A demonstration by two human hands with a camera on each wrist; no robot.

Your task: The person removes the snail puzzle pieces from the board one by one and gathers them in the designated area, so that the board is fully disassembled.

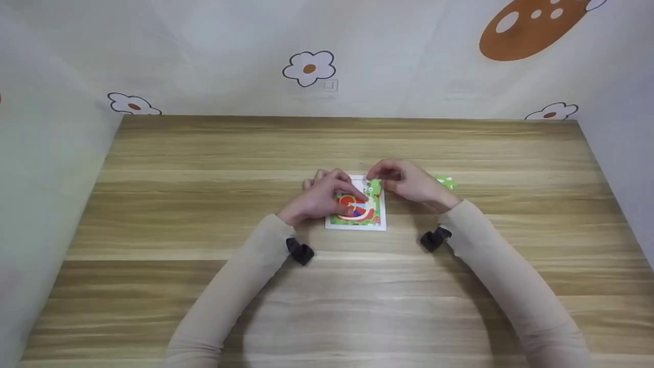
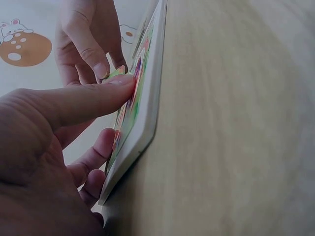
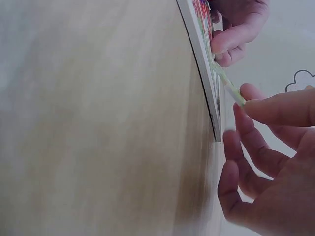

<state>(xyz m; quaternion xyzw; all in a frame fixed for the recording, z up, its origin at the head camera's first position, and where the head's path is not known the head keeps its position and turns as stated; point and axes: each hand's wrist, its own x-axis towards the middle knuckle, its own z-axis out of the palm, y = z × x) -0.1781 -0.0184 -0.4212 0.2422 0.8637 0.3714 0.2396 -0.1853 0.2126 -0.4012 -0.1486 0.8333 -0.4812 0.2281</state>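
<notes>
- An indoor nook with a playroom or nursery look; whether it belongs to a home, a school or a studio cannot be told.
- A wood-grain tabletop (image 1: 153,220) fills the space between a pale back wall (image 1: 214,51), left wall (image 1: 46,179) and right wall (image 1: 623,128).
- Childlike decoration on the back wall: outlined flowers (image 1: 309,68), a brown white-spotted oval (image 1: 531,28) and a cartoon rabbit (image 2: 15,28).
</notes>
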